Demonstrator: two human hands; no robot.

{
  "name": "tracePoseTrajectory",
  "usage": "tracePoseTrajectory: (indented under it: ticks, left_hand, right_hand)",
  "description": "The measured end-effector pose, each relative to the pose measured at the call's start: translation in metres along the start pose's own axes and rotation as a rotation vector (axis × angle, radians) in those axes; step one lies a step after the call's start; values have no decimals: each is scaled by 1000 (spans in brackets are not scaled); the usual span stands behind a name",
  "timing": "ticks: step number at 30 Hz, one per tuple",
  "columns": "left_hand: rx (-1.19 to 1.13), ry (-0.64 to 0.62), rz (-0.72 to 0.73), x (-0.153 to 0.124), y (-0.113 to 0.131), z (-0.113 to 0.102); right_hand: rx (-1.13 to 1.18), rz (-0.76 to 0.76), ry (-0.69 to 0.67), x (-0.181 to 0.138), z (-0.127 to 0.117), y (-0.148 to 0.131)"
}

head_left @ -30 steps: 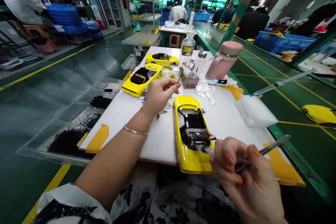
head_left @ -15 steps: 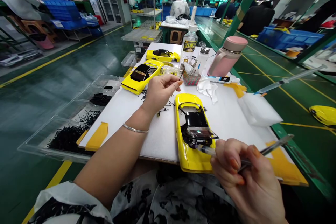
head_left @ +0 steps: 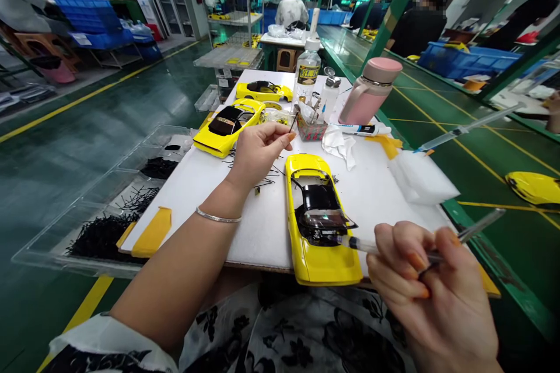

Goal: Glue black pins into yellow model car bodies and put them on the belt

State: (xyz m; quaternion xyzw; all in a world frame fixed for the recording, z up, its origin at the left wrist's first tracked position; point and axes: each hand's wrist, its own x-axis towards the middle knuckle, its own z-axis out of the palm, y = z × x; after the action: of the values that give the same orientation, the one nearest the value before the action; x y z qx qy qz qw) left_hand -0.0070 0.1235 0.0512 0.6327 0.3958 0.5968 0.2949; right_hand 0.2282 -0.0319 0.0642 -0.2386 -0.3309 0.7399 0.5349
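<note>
Raised over the white work board point(head_left: 258, 224), my left hand point(head_left: 258, 148) pinches a thin black stick point(head_left: 293, 122) between thumb and forefinger. In front of me a yellow toy car body point(head_left: 326, 265) lies with its black windowed cabin facing up. My right hand point(head_left: 433, 285) is closed around a clear syringe-like tube point(head_left: 365, 246), whose dark front end is over the rear of the cabin; whether it touches cannot be made out. A slender shiny rod point(head_left: 483, 225) also sticks out of that hand; its kind is unclear. Loose thin black sticks point(head_left: 266, 172) lie below my left hand.
Two more yellow car bodies point(head_left: 227, 128) stand at the back left, beside a labelled bottle point(head_left: 307, 73), a small box point(head_left: 311, 130) and a pink flask point(head_left: 370, 93). Clear trays of black parts point(head_left: 98, 233) flank the board's left. A syringe point(head_left: 472, 126) rests on a white pad point(head_left: 422, 178).
My right hand and its tube have moved right and slightly down, away from the cabin's middle. The left hand keeps its pinch. The whole view has shifted a little.
</note>
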Motion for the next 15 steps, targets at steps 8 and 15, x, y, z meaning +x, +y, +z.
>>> tracePoseTrajectory:
  ticks: [8,15]
  left_hand:
    - [24,5,7,0,-2,-2]
    - [37,13,5,2,-3,-3]
  right_hand:
    - [40,10,41,-6,-13,-20]
    - [12,2,71,-5,-18,-17]
